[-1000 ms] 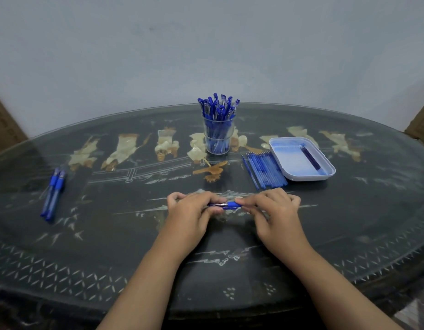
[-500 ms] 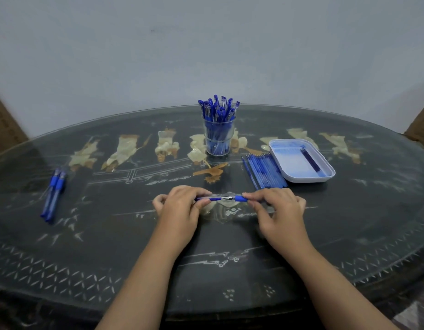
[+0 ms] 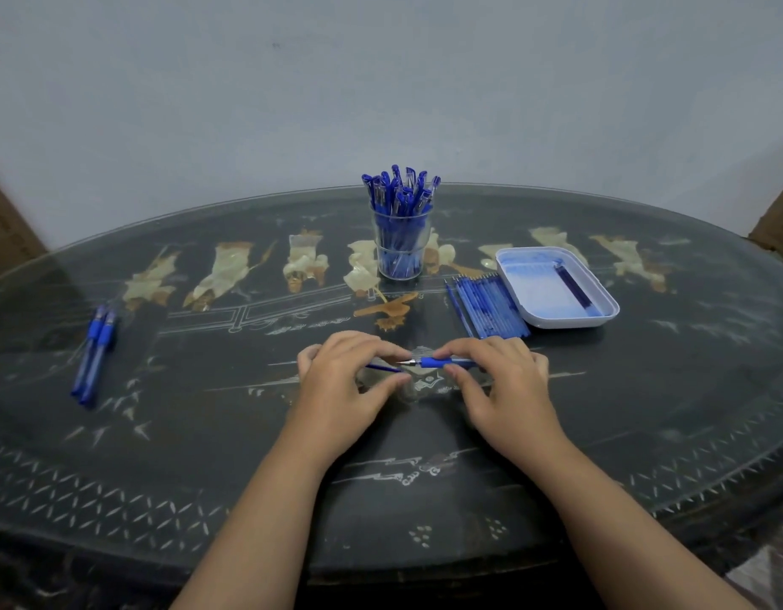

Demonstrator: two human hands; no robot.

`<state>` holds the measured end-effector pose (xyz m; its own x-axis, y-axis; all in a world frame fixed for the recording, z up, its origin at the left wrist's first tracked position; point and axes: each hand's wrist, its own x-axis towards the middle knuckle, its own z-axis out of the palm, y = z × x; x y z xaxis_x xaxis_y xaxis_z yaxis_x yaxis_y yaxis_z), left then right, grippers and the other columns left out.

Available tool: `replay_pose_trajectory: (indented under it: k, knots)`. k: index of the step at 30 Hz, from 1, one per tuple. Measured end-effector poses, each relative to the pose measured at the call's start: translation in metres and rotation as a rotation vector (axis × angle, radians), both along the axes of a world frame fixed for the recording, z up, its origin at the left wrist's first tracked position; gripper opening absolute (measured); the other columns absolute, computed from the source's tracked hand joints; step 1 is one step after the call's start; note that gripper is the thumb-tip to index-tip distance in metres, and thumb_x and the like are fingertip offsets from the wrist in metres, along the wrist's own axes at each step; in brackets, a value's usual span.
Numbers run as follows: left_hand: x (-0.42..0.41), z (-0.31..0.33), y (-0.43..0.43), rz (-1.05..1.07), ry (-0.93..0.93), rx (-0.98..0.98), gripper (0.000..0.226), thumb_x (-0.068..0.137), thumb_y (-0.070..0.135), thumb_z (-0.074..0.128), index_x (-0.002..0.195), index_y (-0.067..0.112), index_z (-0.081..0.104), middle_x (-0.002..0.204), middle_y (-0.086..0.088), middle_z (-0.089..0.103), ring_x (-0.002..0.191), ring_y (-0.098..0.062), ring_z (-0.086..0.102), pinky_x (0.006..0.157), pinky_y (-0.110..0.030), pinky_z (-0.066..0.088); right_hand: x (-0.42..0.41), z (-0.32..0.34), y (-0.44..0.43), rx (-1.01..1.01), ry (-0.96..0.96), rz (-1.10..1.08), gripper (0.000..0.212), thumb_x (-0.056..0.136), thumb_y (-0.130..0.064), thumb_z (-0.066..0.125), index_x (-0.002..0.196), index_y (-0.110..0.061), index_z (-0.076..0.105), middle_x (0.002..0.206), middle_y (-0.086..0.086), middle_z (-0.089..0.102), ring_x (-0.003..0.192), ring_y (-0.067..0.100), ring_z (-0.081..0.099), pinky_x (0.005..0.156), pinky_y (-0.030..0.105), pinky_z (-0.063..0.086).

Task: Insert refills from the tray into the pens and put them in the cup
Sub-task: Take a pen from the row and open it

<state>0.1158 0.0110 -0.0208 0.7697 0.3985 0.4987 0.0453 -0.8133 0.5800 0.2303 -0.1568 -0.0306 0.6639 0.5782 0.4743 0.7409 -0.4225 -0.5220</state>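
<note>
Pale wall (image 3: 381, 81) behind; dark oval glass-topped desk (image 3: 205, 433) with inlaid figures. Both hands work at desk centre, low over the glass.

Right grip (image 3: 495, 376) is grasping a pen (image 3: 438, 362) between fingers and thumb, with the blue rubber sleeve showing and the metal tip pointing left. Left grip (image 3: 350, 380) pinches a thin blue refill (image 3: 383, 368). Its right end sits just beside and slightly below the pen tip; touching or apart, cannot tell.

Cup (image 3: 400, 246) stands beyond the hands, packed with finished pens. Tray (image 3: 535, 297) is to its right, with one dark refill (image 3: 574, 286) lying in it. A row of loose refills (image 3: 486, 308) lies on the desk just beside the tray's left edge. Two spare pens (image 3: 95, 345) lie side by side at far left.

Step in hand looks like mating refill and pen. The two axes are not lined up, so the refill end likely needs lifting level with the pen before any push. Best to hold the pen steady and let only the refill travel, pinched close to its leading end so it does not bow. Feed it straight and do not force it. Staying low over the desk means a dropped part does not roll far. The cup is crowded, so the pen should probably drop into a gap, not onto the caps.
</note>
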Motion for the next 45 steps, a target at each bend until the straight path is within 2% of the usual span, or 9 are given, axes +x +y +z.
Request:
replay_pose_trajectory:
  k: [11, 16, 20, 23, 26, 29, 34, 39, 45]
  knots:
    - [0.0027, -0.0038, -0.0006, 0.044, 0.093, 0.125, 0.020, 0.097, 0.034, 0.054, 0.078, 0.037, 0.055, 0.080, 0.021, 0.055, 0.090, 0.000, 0.050, 0.086, -0.031, 0.022, -0.0059, 0.0019, 0.0008, 0.005, -0.125, 0.017, 0.016, 0.091, -0.036, 0.054, 0.105, -0.044, 0.058, 0.081, -0.014, 0.052, 0.086, 0.012, 0.047, 0.079, 0.032, 0.025]
    - [0.0015, -0.0027, -0.0030, 0.001, 0.089, 0.051, 0.031, 0.083, 0.061, 0.056, 0.108, 0.044, 0.057, 0.100, 0.026, 0.060, 0.104, 0.011, 0.047, 0.093, -0.026, 0.020, -0.0052, 0.0027, 0.0003, 0.011, -0.092, -0.001, 0.018, 0.091, -0.037, 0.053, 0.106, -0.043, 0.060, 0.084, -0.014, 0.055, 0.089, 0.012, 0.049, 0.081, 0.037, 0.031]
    - [0.0024, -0.0064, -0.0004, -0.009, 0.046, 0.067, 0.004, 0.093, 0.042, 0.058, 0.092, 0.042, 0.054, 0.096, 0.024, 0.058, 0.100, 0.005, 0.050, 0.097, -0.034, 0.026, -0.0055, 0.0025, 0.0000, -0.006, -0.106, -0.001, 0.018, 0.092, -0.040, 0.049, 0.106, -0.044, 0.060, 0.084, -0.014, 0.054, 0.089, 0.012, 0.049, 0.080, 0.037, 0.033]
    - [0.0034, -0.0059, -0.0006, 0.010, 0.056, 0.070, 0.030, 0.092, 0.062, 0.040, 0.102, 0.043, 0.061, 0.102, 0.025, 0.058, 0.107, 0.005, 0.048, 0.096, -0.030, 0.023, -0.0063, 0.0034, 0.0001, 0.007, -0.109, -0.003, 0.019, 0.092, -0.041, 0.047, 0.106, -0.043, 0.060, 0.084, -0.015, 0.054, 0.088, 0.011, 0.049, 0.079, 0.037, 0.032]
    - [0.0034, -0.0044, -0.0010, -0.025, 0.060, 0.009, 0.034, 0.086, 0.057, 0.059, 0.117, 0.044, 0.054, 0.105, 0.026, 0.060, 0.106, 0.010, 0.047, 0.098, -0.026, 0.022, -0.0053, 0.0031, 0.0002, 0.002, -0.100, -0.006, 0.019, 0.092, -0.040, 0.049, 0.107, -0.044, 0.060, 0.085, -0.015, 0.055, 0.089, 0.011, 0.049, 0.079, 0.036, 0.032]
    - [0.0047, -0.0067, 0.0004, -0.024, 0.034, 0.045, 0.006, 0.092, 0.040, 0.060, 0.098, 0.040, 0.058, 0.097, 0.026, 0.058, 0.099, 0.006, 0.050, 0.098, -0.036, 0.030, -0.0052, 0.0024, 0.0005, -0.005, -0.102, -0.005, 0.018, 0.092, -0.037, 0.053, 0.107, -0.044, 0.060, 0.084, -0.014, 0.054, 0.087, 0.012, 0.049, 0.079, 0.037, 0.032]
    - [0.0049, -0.0038, 0.0006, -0.041, 0.034, -0.033, 0.044, 0.081, 0.068, 0.053, 0.116, 0.043, 0.059, 0.102, 0.025, 0.062, 0.106, 0.005, 0.052, 0.101, -0.031, 0.029, -0.0055, 0.0033, -0.0002, -0.011, -0.092, -0.002, 0.018, 0.092, -0.037, 0.053, 0.107, -0.044, 0.060, 0.084, -0.015, 0.054, 0.088, 0.012, 0.049, 0.079, 0.036, 0.031]
    - [0.0066, -0.0062, 0.0042, -0.069, -0.016, -0.060, 0.018, 0.087, 0.050, 0.056, 0.090, 0.035, 0.066, 0.089, 0.023, 0.062, 0.091, -0.002, 0.059, 0.086, -0.051, 0.047, -0.0060, 0.0031, 0.0004, -0.013, -0.095, -0.001, 0.017, 0.092, -0.037, 0.053, 0.107, -0.044, 0.059, 0.083, -0.014, 0.054, 0.087, 0.012, 0.049, 0.079, 0.037, 0.032]
    - [0.0046, -0.0030, 0.0016, -0.071, -0.023, -0.135, 0.028, 0.080, 0.046, 0.071, 0.107, 0.037, 0.065, 0.094, 0.021, 0.066, 0.098, -0.001, 0.060, 0.092, -0.048, 0.046, -0.0053, 0.0029, 0.0000, -0.023, -0.094, -0.011, 0.018, 0.092, -0.038, 0.053, 0.107, -0.044, 0.060, 0.083, -0.014, 0.054, 0.088, 0.012, 0.049, 0.079, 0.036, 0.032]
